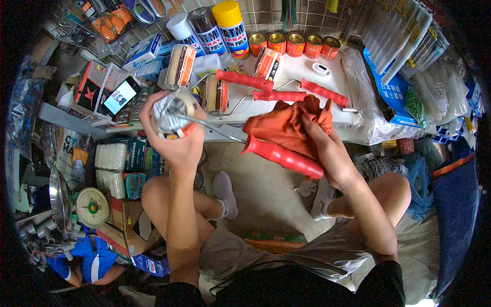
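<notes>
My left hand (176,138) grips the wrapped roller head (171,115) of a paint roller, end-on to the camera. Its metal rod runs right to a red handle (284,157). My right hand (327,148) presses an orange-red cloth (289,123) against that handle, fingers curled around cloth and handle together. Both hands are raised in front of a white shelf (302,69), where more paint rollers with red handles (245,80) lie.
Spray cans (230,23) and a row of small tins (294,44) stand at the shelf's back. Boxes and a lit phone (120,95) sit left. A dial scale (92,207) and cartons are on the floor left; plastic bags (373,123) lie right. My knees are below.
</notes>
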`<action>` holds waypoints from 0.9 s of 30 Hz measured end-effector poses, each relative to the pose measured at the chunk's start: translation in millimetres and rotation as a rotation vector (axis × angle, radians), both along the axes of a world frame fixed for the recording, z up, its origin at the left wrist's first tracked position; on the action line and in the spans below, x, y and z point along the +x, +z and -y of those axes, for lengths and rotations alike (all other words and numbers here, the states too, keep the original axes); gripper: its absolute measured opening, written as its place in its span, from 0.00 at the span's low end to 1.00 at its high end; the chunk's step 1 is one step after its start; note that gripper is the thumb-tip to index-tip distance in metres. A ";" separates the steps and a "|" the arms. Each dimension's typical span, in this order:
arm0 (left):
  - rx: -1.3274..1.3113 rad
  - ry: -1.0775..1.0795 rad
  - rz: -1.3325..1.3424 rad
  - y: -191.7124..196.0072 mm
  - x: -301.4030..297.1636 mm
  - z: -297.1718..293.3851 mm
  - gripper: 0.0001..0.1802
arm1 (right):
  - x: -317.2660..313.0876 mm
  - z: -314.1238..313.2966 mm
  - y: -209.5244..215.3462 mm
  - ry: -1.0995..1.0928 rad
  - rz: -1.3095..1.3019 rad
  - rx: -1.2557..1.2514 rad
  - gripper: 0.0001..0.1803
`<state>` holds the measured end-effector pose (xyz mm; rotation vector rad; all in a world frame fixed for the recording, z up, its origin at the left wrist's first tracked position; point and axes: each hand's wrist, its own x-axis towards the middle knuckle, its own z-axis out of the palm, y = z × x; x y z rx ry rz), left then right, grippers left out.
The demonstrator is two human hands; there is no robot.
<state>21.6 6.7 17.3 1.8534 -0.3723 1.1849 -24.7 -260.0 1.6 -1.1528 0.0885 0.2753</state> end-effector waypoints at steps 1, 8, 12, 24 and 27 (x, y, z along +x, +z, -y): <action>0.033 -0.030 0.038 -1.4 -3.1 -1.1 0.36 | -0.4 -1.8 4.9 -0.025 -0.087 0.110 0.23; 0.011 0.140 -0.008 4.9 1.5 -7.6 0.35 | 1.9 -1.7 31.0 0.093 -0.158 -0.212 0.27; -0.029 0.062 -0.182 12.2 -7.4 -5.4 0.34 | -6.2 5.7 42.5 0.200 0.178 -0.377 0.28; 0.376 0.373 -0.346 13.1 -11.3 7.6 0.32 | -36.6 -28.7 -4.6 0.548 0.287 -0.119 0.45; 0.371 0.359 -0.364 12.9 -11.7 12.4 0.32 | -33.3 -31.2 3.2 0.418 0.383 -0.484 0.34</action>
